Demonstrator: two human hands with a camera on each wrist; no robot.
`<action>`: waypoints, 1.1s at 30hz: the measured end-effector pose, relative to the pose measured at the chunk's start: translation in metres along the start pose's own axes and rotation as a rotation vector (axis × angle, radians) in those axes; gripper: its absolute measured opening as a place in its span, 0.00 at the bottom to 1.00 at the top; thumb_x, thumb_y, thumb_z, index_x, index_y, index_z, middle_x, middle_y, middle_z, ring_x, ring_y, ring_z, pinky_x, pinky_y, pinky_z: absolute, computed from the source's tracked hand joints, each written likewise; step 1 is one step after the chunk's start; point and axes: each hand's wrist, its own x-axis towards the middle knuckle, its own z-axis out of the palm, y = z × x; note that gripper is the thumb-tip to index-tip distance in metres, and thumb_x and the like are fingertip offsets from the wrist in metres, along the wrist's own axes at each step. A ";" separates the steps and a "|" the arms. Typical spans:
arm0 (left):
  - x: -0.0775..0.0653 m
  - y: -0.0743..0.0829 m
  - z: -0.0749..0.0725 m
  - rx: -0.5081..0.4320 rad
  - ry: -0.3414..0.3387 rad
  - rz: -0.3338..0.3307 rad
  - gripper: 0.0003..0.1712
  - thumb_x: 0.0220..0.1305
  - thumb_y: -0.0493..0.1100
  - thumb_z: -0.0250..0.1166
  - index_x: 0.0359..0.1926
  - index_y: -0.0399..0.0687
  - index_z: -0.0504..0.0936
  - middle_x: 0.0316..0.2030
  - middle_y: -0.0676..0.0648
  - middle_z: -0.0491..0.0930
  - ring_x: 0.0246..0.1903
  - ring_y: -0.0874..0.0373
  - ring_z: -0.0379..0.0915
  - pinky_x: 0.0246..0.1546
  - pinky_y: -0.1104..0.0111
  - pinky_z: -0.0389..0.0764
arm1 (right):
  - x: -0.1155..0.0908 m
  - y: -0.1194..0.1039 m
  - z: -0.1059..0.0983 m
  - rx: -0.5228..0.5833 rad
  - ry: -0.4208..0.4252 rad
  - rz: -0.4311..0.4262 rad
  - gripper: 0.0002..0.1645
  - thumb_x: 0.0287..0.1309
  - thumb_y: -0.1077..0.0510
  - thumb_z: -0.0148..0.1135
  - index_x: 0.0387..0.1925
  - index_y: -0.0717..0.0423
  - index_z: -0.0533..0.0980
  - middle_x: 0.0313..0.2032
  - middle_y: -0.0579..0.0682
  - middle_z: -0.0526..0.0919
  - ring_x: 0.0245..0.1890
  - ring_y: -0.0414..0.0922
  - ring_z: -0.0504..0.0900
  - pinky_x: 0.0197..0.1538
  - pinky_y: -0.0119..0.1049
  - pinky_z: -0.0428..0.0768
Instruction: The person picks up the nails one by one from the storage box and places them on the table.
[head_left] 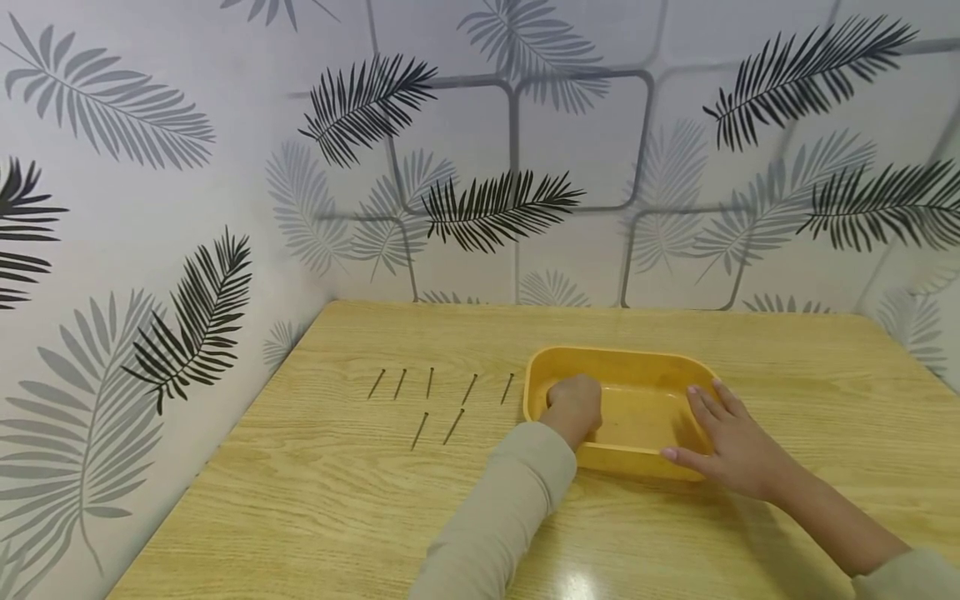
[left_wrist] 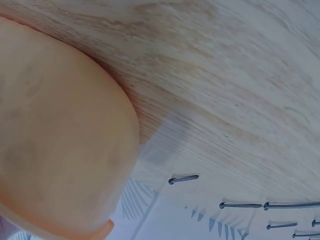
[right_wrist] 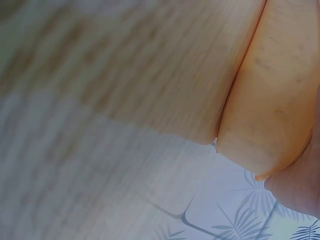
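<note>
A yellow plastic tray [head_left: 637,462] stands on the wooden table. My left hand [head_left: 576,408] reaches into its left end, with the knuckles up and the fingers bent down. The fingertips are hidden, so whether they hold anything cannot be told. My right hand [head_left: 738,442] rests on the tray's right front corner with its fingers spread; the thumb lies at the front rim. Left of the tray, several dark nails [head_left: 430,382] lie apart in two rows, heads away from me. In the left wrist view, nails [left_wrist: 241,205] show beyond the tray's outer wall [left_wrist: 70,115].
The wooden table [head_left: 300,500] runs back to a wall [head_left: 465,258] with a leaf pattern. Another patterned wall [head_left: 112,250] borders the table on the left. The tray's floor [head_left: 637,417] is visible between my hands.
</note>
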 end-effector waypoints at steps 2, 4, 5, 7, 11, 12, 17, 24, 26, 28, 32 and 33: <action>0.000 0.000 -0.001 0.002 -0.009 -0.007 0.08 0.61 0.46 0.60 0.41 0.55 0.82 0.39 0.57 0.81 0.30 0.64 0.76 0.30 0.65 0.79 | 0.000 0.000 0.000 -0.002 0.001 0.001 0.56 0.55 0.36 0.57 0.67 0.73 0.48 0.66 0.73 0.52 0.69 0.68 0.38 0.59 0.70 0.51; -0.001 0.000 0.000 -0.001 -0.012 -0.012 0.08 0.61 0.46 0.60 0.41 0.55 0.81 0.39 0.56 0.81 0.30 0.64 0.76 0.30 0.65 0.79 | 0.000 0.000 0.000 -0.002 0.000 0.003 0.56 0.55 0.36 0.57 0.67 0.73 0.48 0.66 0.73 0.52 0.69 0.68 0.38 0.59 0.70 0.51; -0.001 0.000 -0.001 -0.002 -0.013 -0.013 0.08 0.61 0.45 0.60 0.41 0.55 0.81 0.39 0.56 0.81 0.30 0.64 0.76 0.30 0.65 0.79 | 0.001 0.001 0.001 -0.002 -0.001 0.003 0.56 0.55 0.36 0.57 0.67 0.73 0.48 0.66 0.73 0.51 0.69 0.68 0.38 0.59 0.70 0.51; -0.001 0.000 0.000 -0.005 -0.013 -0.010 0.08 0.62 0.45 0.60 0.41 0.54 0.81 0.39 0.56 0.81 0.30 0.64 0.76 0.30 0.65 0.79 | 0.001 0.001 0.001 -0.001 0.000 0.004 0.56 0.55 0.35 0.57 0.67 0.73 0.49 0.66 0.73 0.51 0.69 0.68 0.37 0.59 0.71 0.51; 0.000 -0.001 0.000 -0.001 -0.016 0.004 0.08 0.63 0.44 0.59 0.42 0.54 0.81 0.39 0.56 0.81 0.28 0.64 0.74 0.30 0.65 0.80 | 0.000 0.001 0.001 -0.001 0.000 0.002 0.56 0.55 0.35 0.57 0.67 0.73 0.49 0.66 0.73 0.51 0.69 0.68 0.37 0.59 0.70 0.51; 0.000 -0.002 0.001 -0.001 -0.017 0.006 0.08 0.63 0.44 0.59 0.41 0.54 0.81 0.38 0.56 0.81 0.28 0.64 0.74 0.29 0.65 0.80 | 0.000 0.001 0.001 -0.002 0.001 0.003 0.56 0.55 0.35 0.57 0.67 0.73 0.49 0.66 0.73 0.51 0.69 0.68 0.37 0.59 0.70 0.51; 0.000 -0.002 0.002 -0.012 -0.012 0.016 0.08 0.64 0.45 0.57 0.42 0.55 0.81 0.39 0.56 0.81 0.27 0.64 0.73 0.27 0.66 0.79 | 0.000 0.001 0.001 -0.006 0.000 0.004 0.56 0.55 0.35 0.56 0.67 0.73 0.48 0.66 0.73 0.52 0.69 0.67 0.36 0.59 0.70 0.51; 0.001 -0.005 0.003 -0.038 0.002 0.012 0.09 0.66 0.46 0.56 0.43 0.56 0.81 0.40 0.57 0.81 0.27 0.66 0.73 0.25 0.68 0.78 | 0.001 0.001 0.001 -0.006 -0.004 0.004 0.56 0.55 0.35 0.56 0.67 0.73 0.48 0.66 0.73 0.51 0.69 0.68 0.36 0.60 0.70 0.50; 0.001 -0.005 0.004 -0.038 0.012 0.015 0.09 0.65 0.45 0.57 0.43 0.56 0.81 0.41 0.57 0.81 0.28 0.66 0.73 0.25 0.68 0.78 | 0.000 0.001 0.001 -0.008 -0.004 0.006 0.56 0.55 0.35 0.56 0.67 0.72 0.48 0.66 0.73 0.52 0.69 0.67 0.36 0.59 0.71 0.50; 0.001 -0.005 0.004 -0.036 0.025 0.017 0.08 0.65 0.44 0.57 0.42 0.56 0.81 0.41 0.58 0.81 0.29 0.67 0.73 0.24 0.68 0.77 | 0.000 0.002 0.002 -0.009 -0.003 0.006 0.56 0.55 0.35 0.56 0.67 0.72 0.48 0.66 0.73 0.52 0.69 0.67 0.36 0.59 0.71 0.50; 0.001 -0.005 0.005 -0.029 0.044 0.022 0.06 0.64 0.44 0.59 0.39 0.57 0.81 0.38 0.59 0.81 0.27 0.67 0.72 0.21 0.70 0.75 | 0.000 0.002 0.002 -0.007 -0.002 0.006 0.56 0.55 0.35 0.56 0.67 0.72 0.48 0.66 0.73 0.51 0.69 0.67 0.36 0.60 0.70 0.49; 0.001 -0.005 0.005 -0.033 0.052 0.024 0.06 0.63 0.44 0.59 0.38 0.57 0.82 0.38 0.59 0.81 0.26 0.67 0.71 0.20 0.71 0.74 | 0.000 0.002 0.002 -0.007 -0.002 0.006 0.56 0.55 0.35 0.56 0.67 0.72 0.47 0.66 0.73 0.51 0.69 0.67 0.36 0.60 0.70 0.49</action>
